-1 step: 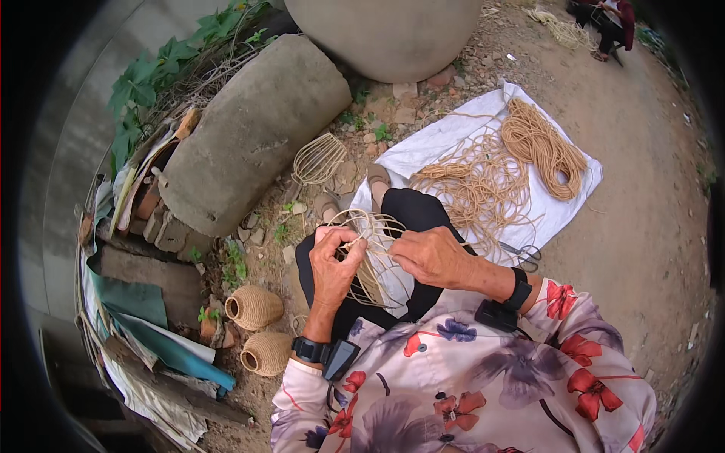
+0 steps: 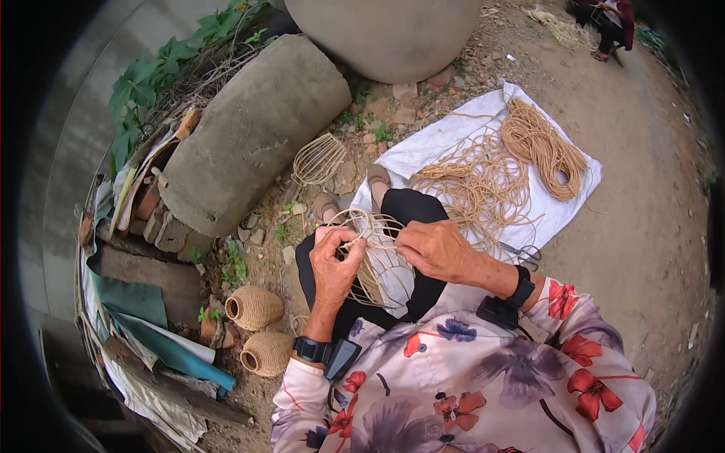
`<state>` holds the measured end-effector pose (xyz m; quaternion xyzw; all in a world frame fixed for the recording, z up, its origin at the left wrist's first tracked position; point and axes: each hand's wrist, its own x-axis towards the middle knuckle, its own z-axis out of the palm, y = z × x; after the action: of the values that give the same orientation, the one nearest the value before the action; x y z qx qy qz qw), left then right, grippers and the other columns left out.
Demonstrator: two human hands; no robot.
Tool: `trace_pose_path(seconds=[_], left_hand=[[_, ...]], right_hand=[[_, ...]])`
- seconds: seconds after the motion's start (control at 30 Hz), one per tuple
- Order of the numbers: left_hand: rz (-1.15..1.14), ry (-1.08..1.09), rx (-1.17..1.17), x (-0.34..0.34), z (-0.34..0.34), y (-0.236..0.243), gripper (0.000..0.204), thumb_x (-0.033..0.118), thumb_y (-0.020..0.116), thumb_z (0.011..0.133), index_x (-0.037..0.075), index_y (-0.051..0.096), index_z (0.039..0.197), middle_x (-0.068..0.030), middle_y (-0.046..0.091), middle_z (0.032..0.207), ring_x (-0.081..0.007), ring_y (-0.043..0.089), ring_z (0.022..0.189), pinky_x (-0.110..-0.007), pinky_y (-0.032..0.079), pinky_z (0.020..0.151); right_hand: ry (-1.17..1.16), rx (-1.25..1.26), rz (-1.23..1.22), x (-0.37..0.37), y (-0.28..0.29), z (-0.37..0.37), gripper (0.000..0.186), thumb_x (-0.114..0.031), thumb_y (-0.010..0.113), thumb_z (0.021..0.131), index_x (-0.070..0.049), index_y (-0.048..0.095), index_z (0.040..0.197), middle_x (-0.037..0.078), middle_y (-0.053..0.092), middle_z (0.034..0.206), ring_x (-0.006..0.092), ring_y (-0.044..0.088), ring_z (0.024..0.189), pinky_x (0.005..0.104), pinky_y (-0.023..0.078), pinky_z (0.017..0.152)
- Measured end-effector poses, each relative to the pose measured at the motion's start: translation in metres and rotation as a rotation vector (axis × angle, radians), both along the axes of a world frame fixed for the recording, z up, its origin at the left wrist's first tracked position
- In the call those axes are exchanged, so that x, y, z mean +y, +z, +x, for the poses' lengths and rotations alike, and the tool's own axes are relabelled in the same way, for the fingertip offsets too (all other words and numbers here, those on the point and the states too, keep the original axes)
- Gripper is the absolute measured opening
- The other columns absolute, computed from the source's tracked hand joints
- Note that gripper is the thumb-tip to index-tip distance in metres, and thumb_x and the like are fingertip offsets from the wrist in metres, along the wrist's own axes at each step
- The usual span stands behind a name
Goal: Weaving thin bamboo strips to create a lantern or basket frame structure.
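A small open basket frame (image 2: pixel 370 283) of thin pale-tan rods sits in my lap, between my dark-trousered legs. My left hand (image 2: pixel 332 260) is closed in a pinch on its near-left rim, where pale strands cross. At the frame's right side, my right hand (image 2: pixel 440 249) has its fingertips pressed together on a thin pale strand. Whether that strand is cord or one of the rods I cannot tell. Fingers hide part of the rim. A similar frame (image 2: pixel 319 159) lies on the ground beyond my feet.
Right of my legs, a white sheet (image 2: pixel 563 130) carries loose tan cord (image 2: pixel 483 181), a coiled hank (image 2: pixel 540 147) and scissors (image 2: pixel 526 255) near its edge. Two woven pots (image 2: pixel 260 306) stand at left. Beyond them are a concrete cylinder (image 2: pixel 257 128) and rubble. Another person (image 2: pixel 612 23) sits far right.
My right hand has shifted slightly up and to the right, its fingers still pinched. My left hand and the frame look unmoved.
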<state>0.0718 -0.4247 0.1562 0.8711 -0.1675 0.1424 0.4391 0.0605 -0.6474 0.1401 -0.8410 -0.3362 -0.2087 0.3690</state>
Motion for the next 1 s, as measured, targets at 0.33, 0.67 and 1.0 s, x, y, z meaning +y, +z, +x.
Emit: trace_pose_path(seconds=[0.33,0.67,1.0], left_hand=[[0.002,0.096,-0.114,-0.013,-0.001,-0.003,0.013,0.003,0.071,0.074,0.003,0.06,0.08,-0.0062,0.061,0.085,-0.0148,0.058,0.073,-0.027,0.047,0.067],[0.243,-0.082,0.104,0.006,0.005,0.025,0.019,0.014,0.073,0.079,0.0,0.061,0.083,-0.0099,0.061,0.084,-0.0204,0.064,0.079,-0.033,0.05,0.072],[0.109,-0.331,0.51,0.01,0.027,0.04,0.022,0.025,0.064,0.088,0.004,0.057,0.091,-0.008,0.066,0.074,-0.0167,0.059,0.066,-0.033,0.046,0.06]], right_hand=[[-0.093,-0.028,0.149,0.021,0.009,0.037,0.013,-0.014,0.064,0.081,-0.005,0.055,0.082,0.011,0.058,0.074,0.0314,0.061,0.068,0.042,0.049,0.059],[0.068,0.313,0.114,-0.02,0.037,0.039,0.011,-0.01,0.063,0.084,-0.001,0.061,0.089,0.012,0.058,0.075,0.0275,0.061,0.071,0.0392,0.047,0.064],[-0.014,-0.19,0.012,0.024,0.023,0.008,0.02,-0.011,0.069,0.07,-0.009,0.058,0.087,0.005,0.05,0.088,0.0237,0.049,0.086,0.0384,0.033,0.074]])
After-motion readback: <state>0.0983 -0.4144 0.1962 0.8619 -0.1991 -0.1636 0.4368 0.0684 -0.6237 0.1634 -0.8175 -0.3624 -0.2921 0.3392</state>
